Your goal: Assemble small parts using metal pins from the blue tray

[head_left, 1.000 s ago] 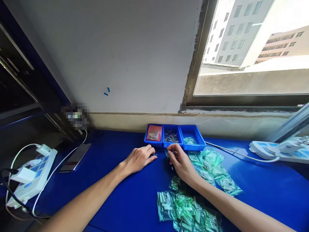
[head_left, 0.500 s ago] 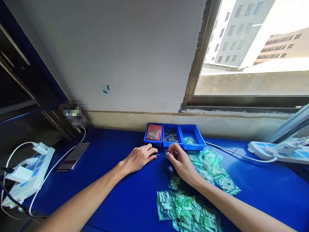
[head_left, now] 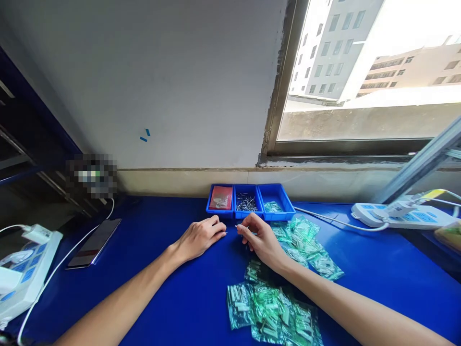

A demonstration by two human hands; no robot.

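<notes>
Head view: your right hand (head_left: 262, 239) rests on the blue table (head_left: 173, 288) just in front of the middle blue tray (head_left: 247, 203), its thumb and forefinger pinched together; what they pinch is too small to tell. Your left hand (head_left: 199, 236) lies palm down just beside it, fingers curled loosely toward the right fingertips, with a narrow gap between the two hands; whether it holds anything you cannot tell.

The middle tray holds small metal pins. It touches the left tray (head_left: 220, 199), which carries a red packet, and the right tray (head_left: 276, 204), which carries a green packet. All three sit close to the wall.

Green packets (head_left: 302, 240) spread over the table to the right of your right hand, and a second heap (head_left: 273, 312) lies under your right forearm near the front edge.

Bare blue surface opens to the left of your left forearm as far as the phone (head_left: 94, 242). A power strip (head_left: 21, 269) sits at the left edge, another power strip (head_left: 399, 216) at the far right.
</notes>
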